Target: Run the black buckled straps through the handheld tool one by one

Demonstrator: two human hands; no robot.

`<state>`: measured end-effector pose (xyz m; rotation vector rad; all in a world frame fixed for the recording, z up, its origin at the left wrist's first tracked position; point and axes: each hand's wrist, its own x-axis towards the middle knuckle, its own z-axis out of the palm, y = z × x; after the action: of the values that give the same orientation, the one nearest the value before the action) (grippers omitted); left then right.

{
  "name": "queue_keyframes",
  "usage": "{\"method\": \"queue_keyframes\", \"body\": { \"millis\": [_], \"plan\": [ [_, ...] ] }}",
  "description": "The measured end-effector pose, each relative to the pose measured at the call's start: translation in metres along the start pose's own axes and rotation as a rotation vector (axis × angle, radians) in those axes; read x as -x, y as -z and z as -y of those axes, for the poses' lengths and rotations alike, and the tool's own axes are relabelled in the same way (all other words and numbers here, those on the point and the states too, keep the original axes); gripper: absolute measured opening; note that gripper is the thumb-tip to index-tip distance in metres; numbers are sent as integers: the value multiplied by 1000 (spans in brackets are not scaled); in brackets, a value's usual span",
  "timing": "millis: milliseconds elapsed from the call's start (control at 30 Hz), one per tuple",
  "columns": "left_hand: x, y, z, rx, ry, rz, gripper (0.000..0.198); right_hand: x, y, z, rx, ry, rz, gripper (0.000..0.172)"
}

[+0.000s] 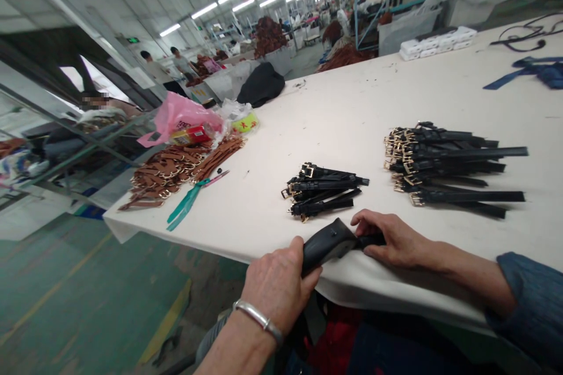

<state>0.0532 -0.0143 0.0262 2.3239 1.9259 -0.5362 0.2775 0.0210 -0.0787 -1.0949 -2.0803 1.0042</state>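
My left hand, with a silver bangle on the wrist, is closed around one end of a black leather piece at the near edge of the white table. My right hand grips the other end of the same piece, fingers curled over it. Just beyond my hands lies a small bundle of black straps with gold buckles. A larger pile of the same black straps lies to its right.
Brown straps are heaped at the table's left end, beside a teal strip, a pink plastic bag and a dark cloth. Blue straps and white boxes sit far right. People stand in the background.
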Motion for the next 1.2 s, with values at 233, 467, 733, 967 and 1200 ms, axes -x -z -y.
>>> {"method": "queue_keyframes", "body": {
  "millis": [233, 467, 733, 967, 1200],
  "plan": [
    [4, -7, 30, 15, 97, 7, 34, 1, 0, 0, -38, -5, 15, 43],
    [20, -12, 34, 86, 89, 95, 33, 1, -1, -1, -9, 2, 7, 39],
    [-8, -7, 20, 102, 43, 16, 36, 0, 1, 4, 65, 13, 4, 32],
    [0, -14, 38, 58, 107, 6, 36, 0, 0, 6, 71, 10, 0, 30],
    [22, -16, 40, 120, 96, 97, 37, 0, 1, 8, 87, 4, 3, 30]
  ]
}}
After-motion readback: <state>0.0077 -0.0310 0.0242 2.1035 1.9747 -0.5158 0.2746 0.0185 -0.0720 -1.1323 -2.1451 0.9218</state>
